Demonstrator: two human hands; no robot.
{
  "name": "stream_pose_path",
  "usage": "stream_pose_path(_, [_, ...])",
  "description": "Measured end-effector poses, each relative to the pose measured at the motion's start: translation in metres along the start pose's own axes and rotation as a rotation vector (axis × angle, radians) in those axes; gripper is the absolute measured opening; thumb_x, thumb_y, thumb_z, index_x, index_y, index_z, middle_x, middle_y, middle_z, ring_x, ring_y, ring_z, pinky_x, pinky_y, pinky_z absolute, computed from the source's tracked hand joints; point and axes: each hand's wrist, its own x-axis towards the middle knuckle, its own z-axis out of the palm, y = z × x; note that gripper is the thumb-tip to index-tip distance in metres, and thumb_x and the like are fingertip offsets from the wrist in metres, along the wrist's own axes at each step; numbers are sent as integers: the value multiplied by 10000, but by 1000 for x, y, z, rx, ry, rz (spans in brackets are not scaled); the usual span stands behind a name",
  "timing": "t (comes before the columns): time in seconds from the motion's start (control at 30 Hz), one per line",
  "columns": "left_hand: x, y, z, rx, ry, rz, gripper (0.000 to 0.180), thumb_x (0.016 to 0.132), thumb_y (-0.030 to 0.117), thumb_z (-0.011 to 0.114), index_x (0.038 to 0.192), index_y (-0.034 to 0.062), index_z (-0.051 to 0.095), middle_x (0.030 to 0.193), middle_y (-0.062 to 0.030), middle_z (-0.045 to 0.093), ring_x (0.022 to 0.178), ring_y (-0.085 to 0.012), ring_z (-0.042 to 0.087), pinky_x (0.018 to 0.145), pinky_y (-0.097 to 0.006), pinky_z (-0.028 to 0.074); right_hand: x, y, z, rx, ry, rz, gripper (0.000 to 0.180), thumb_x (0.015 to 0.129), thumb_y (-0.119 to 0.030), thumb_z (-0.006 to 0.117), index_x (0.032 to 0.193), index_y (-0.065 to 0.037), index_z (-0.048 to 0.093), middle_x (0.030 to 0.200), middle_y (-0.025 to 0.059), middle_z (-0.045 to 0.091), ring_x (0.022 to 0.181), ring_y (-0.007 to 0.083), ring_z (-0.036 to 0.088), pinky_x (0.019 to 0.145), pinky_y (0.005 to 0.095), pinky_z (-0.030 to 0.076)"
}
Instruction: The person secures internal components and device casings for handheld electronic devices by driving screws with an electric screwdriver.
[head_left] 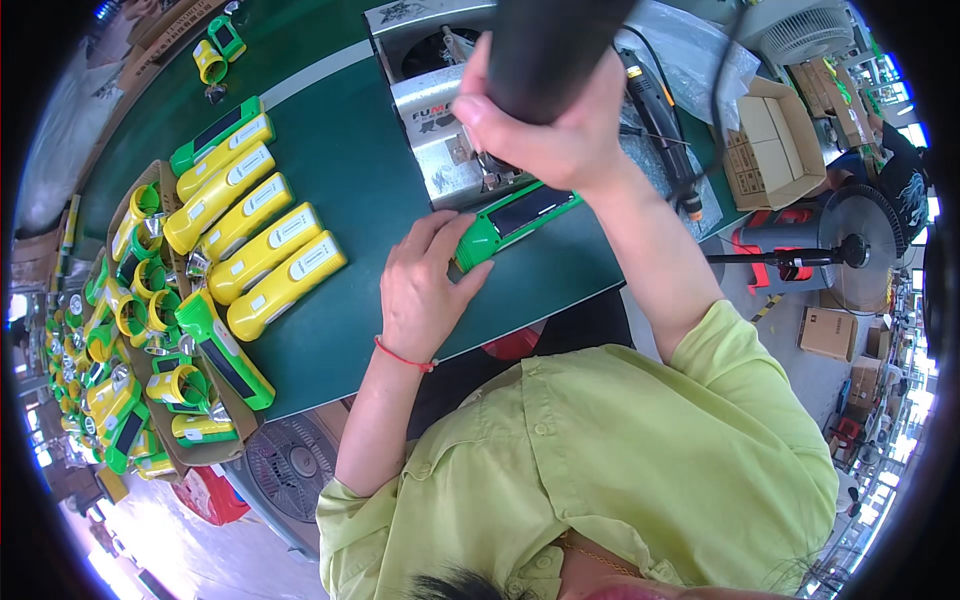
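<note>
My left hand (425, 275) grips the wide end of a green flashlight body (515, 225), which lies on the green table with its dark panel facing up. My right hand (555, 130) is wrapped round a thick black cylindrical power tool (552, 60), held upright close to the camera above the flashlight's far side. The tool's working tip is hidden behind my right hand, so whether it touches the flashlight cannot be seen. Just beyond my hands stands a silver metal box (440, 110) with an open top.
Left on the table lies a row of yellow flashlights (285, 285); beside them, a cardboard box (215, 385) holds yellow and green flashlight parts. At right are another corded hand tool (662, 140), plastic wrap (690, 50), an open carton (775, 140) and a standing fan (855, 250).
</note>
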Motion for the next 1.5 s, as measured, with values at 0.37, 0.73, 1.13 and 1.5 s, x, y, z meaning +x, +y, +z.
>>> stream_pose_path(0.37, [-1, -4, 8, -40, 71, 37, 471, 663, 122, 814, 1105, 90, 656, 1099, -71, 635, 932, -292, 640, 803, -392, 511, -58, -33, 12, 131, 340, 185, 178, 738, 26, 708, 840, -17, 568, 668, 36, 629, 609, 108, 603, 675, 264, 518])
stream_pose_path(0.73, [4, -6, 10, -53, 88, 96, 485, 654, 126, 819, 1107, 77, 653, 1083, -90, 642, 932, -306, 644, 797, -402, 514, -80, -16, 21, 7, 170, 4, 760, 827, 30, 614, 1388, 60, 103, 764, 144, 596, 590, 169, 592, 563, 275, 518])
stream_pose_path(1.13, [-3, -3, 9, 68, 33, 114, 539, 652, 182, 833, 1145, 75, 641, 1130, -90, 636, 942, -289, 649, 803, -413, 501, -87, -32, 16, -202, -4, 99, 269, 799, -108, 682, 995, -55, 506, 749, -27, 638, 686, 84, 629, 947, 256, 360])
stream_pose_path(1.5, [-9, 4, -14, 178, -93, 77, 466, 684, 213, 792, 1094, 53, 640, 1008, -105, 635, 902, -303, 637, 788, -402, 517, -85, -40, 26, 197, 130, 269, 566, 793, -3, 683, 1273, 31, 384, 803, 25, 604, 661, 111, 584, 631, 236, 481])
